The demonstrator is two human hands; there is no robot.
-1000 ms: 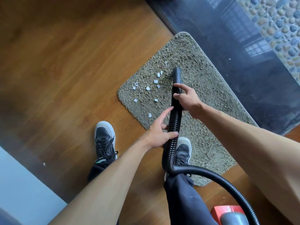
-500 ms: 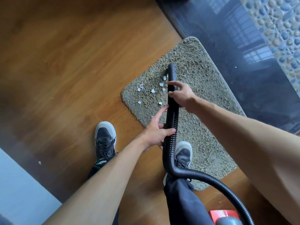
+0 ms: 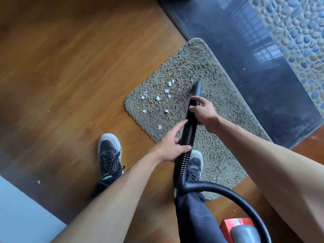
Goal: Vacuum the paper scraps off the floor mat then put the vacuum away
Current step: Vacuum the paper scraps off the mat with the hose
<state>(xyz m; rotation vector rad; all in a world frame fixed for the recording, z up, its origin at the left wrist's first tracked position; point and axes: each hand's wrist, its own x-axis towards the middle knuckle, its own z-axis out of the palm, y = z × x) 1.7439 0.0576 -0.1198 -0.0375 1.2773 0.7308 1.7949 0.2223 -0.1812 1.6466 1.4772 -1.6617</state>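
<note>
A shaggy grey-brown floor mat lies on the wooden floor. Several small white paper scraps are scattered on its left part. I hold a black ribbed vacuum hose with both hands. My right hand grips it just behind the smooth black nozzle, whose tip rests on the mat to the right of the scraps. My left hand holds the hose lower down, index finger stretched along it. The red and grey vacuum body sits at the bottom edge.
My two dark sneakers stand at the mat's near edge, the right one on the mat, the left one on the wooden floor. A dark glossy threshold borders the mat's far side, with pebble tiling beyond. One stray scrap lies on the floor at left.
The nozzle tip has swung from the scraps' upper edge to the right, away from them. Both hands keep their grip on the hose.
</note>
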